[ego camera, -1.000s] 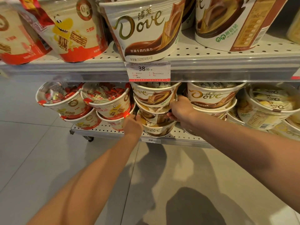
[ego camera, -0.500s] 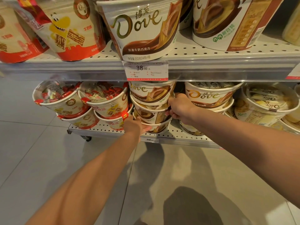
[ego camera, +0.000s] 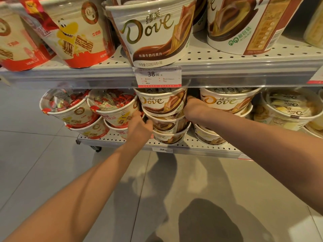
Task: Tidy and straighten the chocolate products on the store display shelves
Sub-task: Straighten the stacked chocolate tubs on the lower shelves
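On the lower shelf [ego camera: 201, 145] a stack of three white-and-brown Dove chocolate tubs leans forward: top tub [ego camera: 161, 102], middle tub [ego camera: 166, 124], bottom tub [ego camera: 168, 137]. My left hand [ego camera: 139, 125] grips the left side of the middle tub. My right hand [ego camera: 194, 108] presses the stack's right side, where the top and middle tubs meet. Its fingers are hidden behind the tubs.
Red-and-white wafer tubs [ego camera: 113, 109] crowd the stack's left. More Dove tubs [ego camera: 225, 100] and yellow ones [ego camera: 290, 110] sit to the right. The upper shelf [ego camera: 227, 74] carries large tubs and a price tag [ego camera: 158, 76] just above my hands. Grey floor tiles lie below.
Both hands have moved up the stack, the left from the bottom tub to the middle one, the right closer to the top tub. The view has shifted closer.
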